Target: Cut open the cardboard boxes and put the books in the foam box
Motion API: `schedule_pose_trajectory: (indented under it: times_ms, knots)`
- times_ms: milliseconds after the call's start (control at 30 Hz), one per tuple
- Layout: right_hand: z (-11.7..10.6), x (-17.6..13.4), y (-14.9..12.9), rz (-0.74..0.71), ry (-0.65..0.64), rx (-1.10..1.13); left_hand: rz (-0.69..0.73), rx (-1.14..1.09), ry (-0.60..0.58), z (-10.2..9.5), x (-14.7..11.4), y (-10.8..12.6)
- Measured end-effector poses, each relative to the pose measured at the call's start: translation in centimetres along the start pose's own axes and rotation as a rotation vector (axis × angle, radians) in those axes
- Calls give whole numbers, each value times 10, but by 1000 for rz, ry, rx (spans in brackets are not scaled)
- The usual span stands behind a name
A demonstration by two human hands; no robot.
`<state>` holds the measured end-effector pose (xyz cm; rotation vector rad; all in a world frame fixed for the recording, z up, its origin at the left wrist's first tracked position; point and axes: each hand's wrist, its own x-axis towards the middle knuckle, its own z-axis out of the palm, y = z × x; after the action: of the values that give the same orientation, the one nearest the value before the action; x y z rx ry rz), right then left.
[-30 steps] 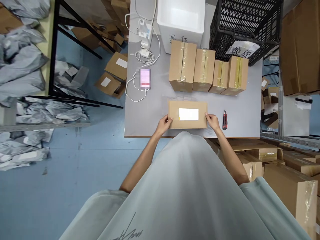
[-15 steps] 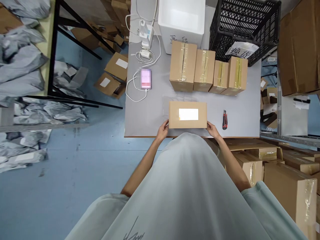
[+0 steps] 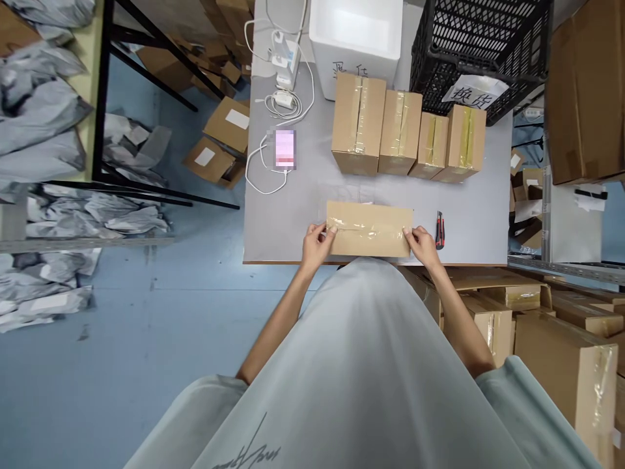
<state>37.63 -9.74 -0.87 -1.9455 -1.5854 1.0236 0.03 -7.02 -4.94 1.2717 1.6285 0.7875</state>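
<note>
A brown cardboard box (image 3: 370, 242) is held at the table's front edge, close to my body. The face toward me has a strip of clear tape running along its length, and no white label shows on it. My left hand (image 3: 317, 245) grips the left end, thumb on the taped face. At the right end my right hand (image 3: 422, 246) grips it the same way. Just right of that hand, a red and black box cutter (image 3: 440, 230) lies on the grey table (image 3: 288, 228).
Several taped cartons (image 3: 359, 124) stand in a row behind the box. Farther back are a white foam bin (image 3: 355, 39) and a black plastic crate (image 3: 481, 58). At left lie a phone (image 3: 284, 148) on its cable and a power strip (image 3: 287, 62). Boxes (image 3: 561, 365) are stacked at right.
The box has turned over: its white-labelled face is gone from view and a taped face shows instead. Both hands have moved up from its lower corners to its ends.
</note>
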Motion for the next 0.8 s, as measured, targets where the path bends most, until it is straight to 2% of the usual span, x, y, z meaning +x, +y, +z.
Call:
schedule_pose_trajectory:
  times_ms: [133,300,400,567,733,800]
  knots:
    - [4,20,-10,-7,33,-121,6,77,21,4,16,8]
    - [21,31,2,63,15,-123,-81,56,18,13,25,-10]
    - [23,28,16,82,-2,-3,-136,-54,0,13,22,-22]
    - [26,12,44,242,-37,274,-269,-245,-59,14,9,-41]
    - [40,-10,45,140,-231,453,-200,-245,-224,20,-2,-50]
    - [39,-12,40,151,-225,505,-187,-241,-248,19,-6,-45]
